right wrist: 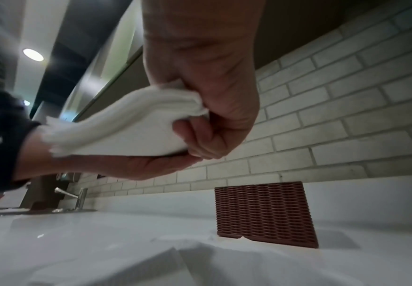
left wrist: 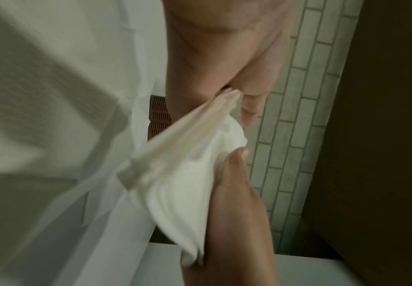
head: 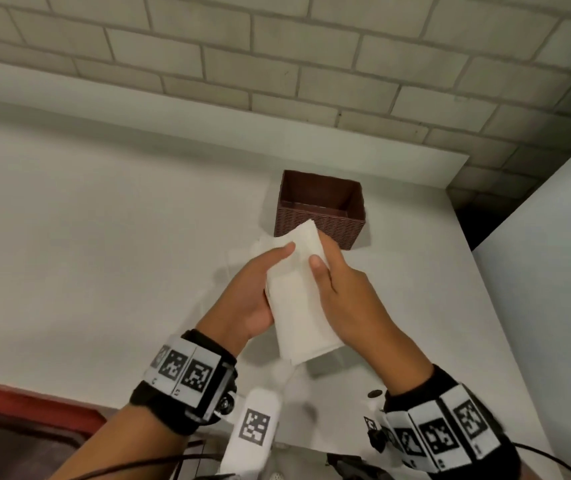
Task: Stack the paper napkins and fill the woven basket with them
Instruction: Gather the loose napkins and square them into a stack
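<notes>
Both my hands hold one stack of white paper napkins (head: 299, 306) in the air just in front of the brown woven basket (head: 318, 209). My left hand (head: 252, 292) supports the stack from below and the left, thumb on top. My right hand (head: 342, 289) grips its right edge, thumb on top and fingers curled under. The right wrist view shows this grip on the napkin stack (right wrist: 126, 125), with the basket (right wrist: 263, 212) standing on the counter behind. The basket looks empty inside. More loose napkins (right wrist: 175, 257) lie flat on the white counter under my hands.
A grey brick wall (head: 277, 64) runs behind the counter, and a white panel (head: 547, 271) closes it on the right. A faucet (right wrist: 77, 197) and sink are far to the left. A white tagged device (head: 256, 427) sits near the front edge.
</notes>
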Motion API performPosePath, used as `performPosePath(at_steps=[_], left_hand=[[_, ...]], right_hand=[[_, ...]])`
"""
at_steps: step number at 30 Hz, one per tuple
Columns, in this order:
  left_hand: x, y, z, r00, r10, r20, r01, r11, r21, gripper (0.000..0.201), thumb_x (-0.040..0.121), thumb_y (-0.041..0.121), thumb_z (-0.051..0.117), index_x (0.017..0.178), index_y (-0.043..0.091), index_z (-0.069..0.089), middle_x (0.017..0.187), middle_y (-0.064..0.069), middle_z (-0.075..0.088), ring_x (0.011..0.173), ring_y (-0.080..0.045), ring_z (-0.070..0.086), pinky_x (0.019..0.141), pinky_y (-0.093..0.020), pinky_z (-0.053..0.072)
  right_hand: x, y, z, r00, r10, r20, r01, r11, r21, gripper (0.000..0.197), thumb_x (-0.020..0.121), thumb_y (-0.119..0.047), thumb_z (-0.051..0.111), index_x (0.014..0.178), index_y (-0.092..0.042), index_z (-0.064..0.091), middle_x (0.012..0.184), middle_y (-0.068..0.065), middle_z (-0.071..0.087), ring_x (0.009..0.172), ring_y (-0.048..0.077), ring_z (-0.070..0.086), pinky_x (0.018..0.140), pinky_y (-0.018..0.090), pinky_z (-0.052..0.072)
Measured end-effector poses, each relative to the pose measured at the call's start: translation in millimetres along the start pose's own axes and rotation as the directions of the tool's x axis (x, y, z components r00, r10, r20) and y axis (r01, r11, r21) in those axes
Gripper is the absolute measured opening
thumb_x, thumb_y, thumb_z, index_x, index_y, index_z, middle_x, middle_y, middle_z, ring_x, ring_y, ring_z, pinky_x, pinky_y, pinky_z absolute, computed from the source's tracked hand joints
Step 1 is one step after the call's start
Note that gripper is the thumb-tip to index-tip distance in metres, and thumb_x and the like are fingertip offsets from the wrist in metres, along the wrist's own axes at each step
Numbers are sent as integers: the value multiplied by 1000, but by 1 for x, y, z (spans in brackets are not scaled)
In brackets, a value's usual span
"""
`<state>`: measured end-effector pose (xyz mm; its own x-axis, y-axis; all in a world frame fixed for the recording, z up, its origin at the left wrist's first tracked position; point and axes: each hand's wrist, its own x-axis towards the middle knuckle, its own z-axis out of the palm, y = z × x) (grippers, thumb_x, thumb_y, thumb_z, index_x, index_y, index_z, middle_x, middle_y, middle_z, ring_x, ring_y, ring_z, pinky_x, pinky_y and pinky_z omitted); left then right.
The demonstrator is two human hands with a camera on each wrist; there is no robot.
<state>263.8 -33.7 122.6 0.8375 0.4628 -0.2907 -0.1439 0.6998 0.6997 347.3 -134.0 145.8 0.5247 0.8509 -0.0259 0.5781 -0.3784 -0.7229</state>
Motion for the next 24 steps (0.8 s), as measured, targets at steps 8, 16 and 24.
performPosePath(at_steps=[8, 16, 24], left_hand=[[10, 7, -17, 972, 170, -163, -214, 926, -312, 36, 87, 10, 46, 122, 16, 54, 107, -13, 67, 93, -30, 65, 77, -48, 57], [13, 15, -18, 906, 396, 146, -317, 867, -384, 73, 55, 28, 79, 122, 33, 51, 136, -24, 51, 127, -44, 46, 107, -61, 28], [11, 7, 1, 962, 273, -16, -273, 952, -136, 65, 59, 24, 69, 119, 2, 56, 104, -11, 68, 100, -23, 64, 82, -36, 54]], right_hand=[[10, 6, -7, 954, 280, 106, -293, 798, 528, 76, 85, -28, 66, 146, -34, 21, 101, -9, 58, 80, 6, 63, 54, 13, 55], [7, 0, 6, 872, 302, 385, -483, 407, 775, 29, 98, -26, 43, 125, -18, 49, 94, 5, 62, 66, 13, 58, 48, 21, 48], [14, -7, 21, 913, 369, 172, -365, 557, 746, 42, 96, -33, 47, 136, -27, 33, 114, 2, 60, 84, 13, 63, 56, 26, 53]])
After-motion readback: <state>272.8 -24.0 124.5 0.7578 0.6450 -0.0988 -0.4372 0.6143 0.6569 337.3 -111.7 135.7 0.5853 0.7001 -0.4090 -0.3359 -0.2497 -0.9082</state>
